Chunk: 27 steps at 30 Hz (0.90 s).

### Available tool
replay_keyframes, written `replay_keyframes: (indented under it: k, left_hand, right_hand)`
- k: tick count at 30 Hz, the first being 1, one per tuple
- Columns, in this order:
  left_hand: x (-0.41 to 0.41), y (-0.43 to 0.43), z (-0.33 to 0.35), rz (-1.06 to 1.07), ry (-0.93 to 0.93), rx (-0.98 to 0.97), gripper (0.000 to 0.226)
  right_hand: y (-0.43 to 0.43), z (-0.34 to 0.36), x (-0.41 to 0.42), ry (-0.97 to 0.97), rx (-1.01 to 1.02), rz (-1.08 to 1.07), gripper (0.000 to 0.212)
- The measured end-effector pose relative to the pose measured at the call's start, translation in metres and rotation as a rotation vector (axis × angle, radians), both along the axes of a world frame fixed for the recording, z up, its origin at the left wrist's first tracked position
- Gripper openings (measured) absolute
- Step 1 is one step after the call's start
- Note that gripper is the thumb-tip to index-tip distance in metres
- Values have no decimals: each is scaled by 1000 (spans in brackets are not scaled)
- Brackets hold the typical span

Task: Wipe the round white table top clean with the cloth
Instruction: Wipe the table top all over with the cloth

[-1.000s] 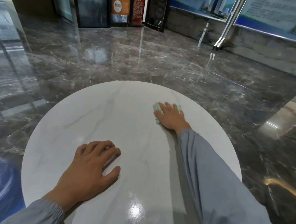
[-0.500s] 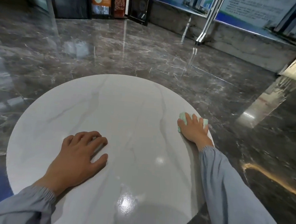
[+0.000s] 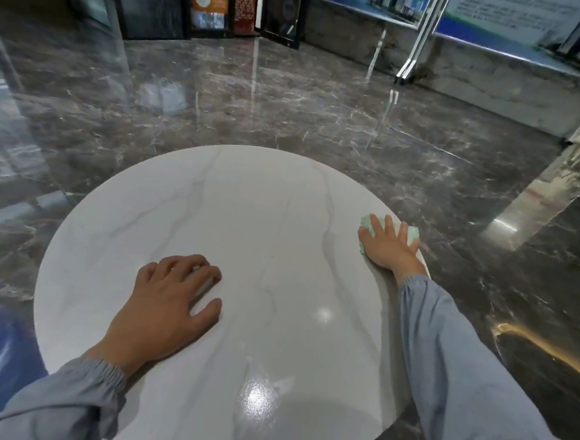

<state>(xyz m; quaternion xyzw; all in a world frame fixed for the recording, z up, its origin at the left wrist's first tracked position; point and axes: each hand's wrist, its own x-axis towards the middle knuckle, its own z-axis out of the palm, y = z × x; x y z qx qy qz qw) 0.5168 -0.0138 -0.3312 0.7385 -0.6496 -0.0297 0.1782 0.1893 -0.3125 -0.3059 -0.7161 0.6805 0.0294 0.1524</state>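
The right hand (image 3: 388, 249) has slid the cloth (image 3: 412, 234) rightward across the table top (image 3: 247, 217) to its right edge.

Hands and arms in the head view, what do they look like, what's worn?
The left hand and right hand are bare, no gloves or rings showing. The left sleeve and right sleeve are long, loose, grey-blue fabric, gathered into elastic cuffs at the wrists.
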Motion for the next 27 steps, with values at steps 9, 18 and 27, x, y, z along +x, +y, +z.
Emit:
replay_keyframes:
  k: [9, 18, 27]
  left_hand:
    - [0, -3, 3, -4, -6, 11, 47]
    - [16, -37, 26, -7, -78, 205, 72]
    - [19, -70, 4, -116, -143, 61, 58]
  right_hand:
    - [46, -2, 136, -29, -29, 469, 64]
    - [30, -6, 94, -75, -94, 400, 67]
    - [-63, 1, 63, -15, -66, 95, 63]
